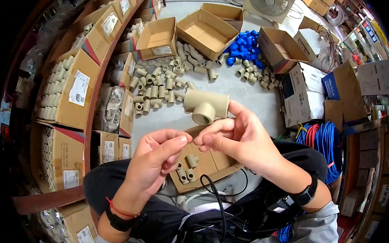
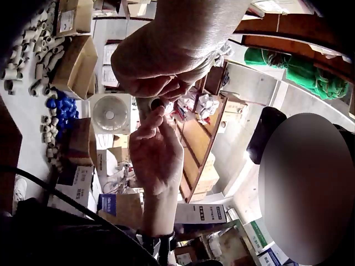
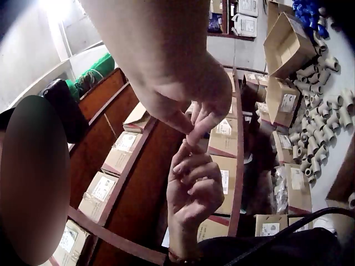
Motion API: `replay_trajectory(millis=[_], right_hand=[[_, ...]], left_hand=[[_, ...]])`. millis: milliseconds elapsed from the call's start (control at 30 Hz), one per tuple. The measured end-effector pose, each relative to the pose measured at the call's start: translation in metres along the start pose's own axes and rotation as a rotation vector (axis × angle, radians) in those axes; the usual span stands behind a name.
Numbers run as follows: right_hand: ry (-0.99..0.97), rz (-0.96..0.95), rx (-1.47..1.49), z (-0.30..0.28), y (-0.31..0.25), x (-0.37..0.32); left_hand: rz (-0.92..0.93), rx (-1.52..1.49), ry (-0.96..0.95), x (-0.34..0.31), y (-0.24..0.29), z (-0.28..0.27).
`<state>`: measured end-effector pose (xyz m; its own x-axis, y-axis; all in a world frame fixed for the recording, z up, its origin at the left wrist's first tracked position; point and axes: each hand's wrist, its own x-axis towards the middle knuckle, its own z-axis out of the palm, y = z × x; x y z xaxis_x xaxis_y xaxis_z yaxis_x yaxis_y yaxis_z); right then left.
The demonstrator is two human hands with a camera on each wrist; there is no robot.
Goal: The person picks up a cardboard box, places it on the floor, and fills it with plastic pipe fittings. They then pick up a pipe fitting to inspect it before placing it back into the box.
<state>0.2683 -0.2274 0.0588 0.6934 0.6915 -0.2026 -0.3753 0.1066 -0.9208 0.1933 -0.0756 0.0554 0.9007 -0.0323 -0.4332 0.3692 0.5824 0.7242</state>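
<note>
Apparently partway: right hand (image 1: 256, 143), fingers partly curled, holds tee fitting (image 1: 204, 99) above near box (image 1: 208, 164); left hand (image 1: 151, 158) pinched closed, nothing visible held. Few fittings (image 1: 192, 161) boxed; many loose pieces (image 1: 162, 92) remain, far left.

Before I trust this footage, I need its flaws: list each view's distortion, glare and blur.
Head view: strong fisheye curve, black corners, shelf frame bowed, hands readable. Left wrist view: dark lower edge, washed-out wall at right, an oval blurred patch at right. Right wrist view: glare at top left, a similar blurred oval at left, dim upper forearm.
</note>
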Motion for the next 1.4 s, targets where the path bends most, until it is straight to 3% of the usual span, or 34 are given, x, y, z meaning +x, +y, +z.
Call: replay_trajectory(millis=[967,1267,1400], right_hand=[[0.103,-0.172,-0.154,0.004,0.012,0.0],[0.179,-0.204,-0.128,0.006,0.015,-0.001],[0.211,-0.201,-0.149,0.006,0.014,-0.003]], left_hand=[[0.026,0.056,0.014,0.001,-0.009,0.0],[0.113,0.162,0.008,0.001,-0.013,0.005],[0.244,0.306,0.042,0.001,-0.014,0.008]])
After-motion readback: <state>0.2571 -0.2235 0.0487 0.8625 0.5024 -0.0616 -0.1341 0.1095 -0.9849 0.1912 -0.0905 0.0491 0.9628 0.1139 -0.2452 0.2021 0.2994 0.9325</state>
